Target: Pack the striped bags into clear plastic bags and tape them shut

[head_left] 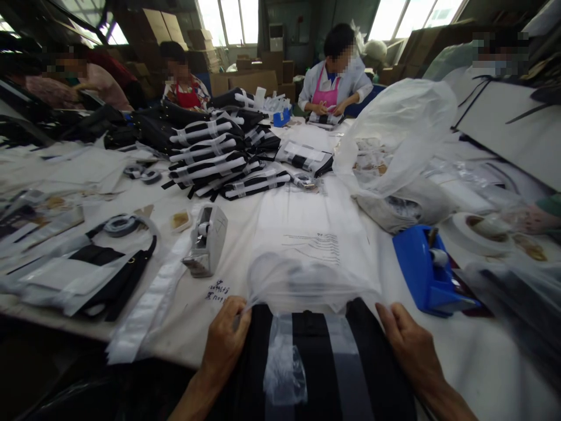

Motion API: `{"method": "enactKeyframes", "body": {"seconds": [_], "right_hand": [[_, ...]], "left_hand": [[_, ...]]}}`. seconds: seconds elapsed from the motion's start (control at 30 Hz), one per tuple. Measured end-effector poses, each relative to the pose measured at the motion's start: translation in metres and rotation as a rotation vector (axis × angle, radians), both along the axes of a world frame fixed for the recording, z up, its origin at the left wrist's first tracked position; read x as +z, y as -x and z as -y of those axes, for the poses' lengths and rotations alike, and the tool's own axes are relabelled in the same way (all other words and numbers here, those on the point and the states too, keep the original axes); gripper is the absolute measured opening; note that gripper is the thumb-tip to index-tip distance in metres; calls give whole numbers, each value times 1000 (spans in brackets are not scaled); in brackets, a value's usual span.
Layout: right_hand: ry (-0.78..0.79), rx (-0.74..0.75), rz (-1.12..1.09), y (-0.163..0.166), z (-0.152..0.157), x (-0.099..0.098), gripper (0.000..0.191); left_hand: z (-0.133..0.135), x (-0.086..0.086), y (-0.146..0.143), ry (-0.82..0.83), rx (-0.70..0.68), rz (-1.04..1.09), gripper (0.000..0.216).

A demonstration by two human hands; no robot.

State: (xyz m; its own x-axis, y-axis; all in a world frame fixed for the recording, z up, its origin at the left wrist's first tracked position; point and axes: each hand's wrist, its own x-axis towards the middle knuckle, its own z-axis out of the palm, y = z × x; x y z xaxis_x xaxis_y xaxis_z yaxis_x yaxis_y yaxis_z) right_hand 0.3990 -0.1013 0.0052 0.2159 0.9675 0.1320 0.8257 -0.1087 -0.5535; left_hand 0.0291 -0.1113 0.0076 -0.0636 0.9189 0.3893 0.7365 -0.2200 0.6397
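A folded black item with pale bands (315, 362) lies at the table's near edge, its far end inside the mouth of a clear plastic bag (307, 257). My left hand (225, 339) grips the bag's left edge against the item, fingers curled. On the other side, my right hand (409, 342) holds the item's right edge, fingers bent over it.
A grey tape dispenser (205, 240) stands left of the bag, a blue one (427, 272) to the right. Wrapped black items (219, 164) are piled mid-table. A big clear sack (394, 134) sits right. Other people work at the far side.
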Motion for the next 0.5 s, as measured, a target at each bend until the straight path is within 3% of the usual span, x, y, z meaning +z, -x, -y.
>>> {"method": "enactKeyframes", "body": {"seconds": [0.13, 0.23, 0.33, 0.5], "right_hand": [[-143, 213, 16, -14, 25, -16, 42], [-50, 323, -96, -35, 59, -24, 33], [188, 298, -233, -44, 78, -21, 30], [597, 225, -517, -45, 75, -9, 47]], "left_hand": [[5, -4, 7, -217, -33, -53, 13], [34, -15, 19, -153, -148, 6, 17], [64, -19, 24, 102, -102, 177, 20], [87, -4, 20, 793, 95, 723, 44]]}}
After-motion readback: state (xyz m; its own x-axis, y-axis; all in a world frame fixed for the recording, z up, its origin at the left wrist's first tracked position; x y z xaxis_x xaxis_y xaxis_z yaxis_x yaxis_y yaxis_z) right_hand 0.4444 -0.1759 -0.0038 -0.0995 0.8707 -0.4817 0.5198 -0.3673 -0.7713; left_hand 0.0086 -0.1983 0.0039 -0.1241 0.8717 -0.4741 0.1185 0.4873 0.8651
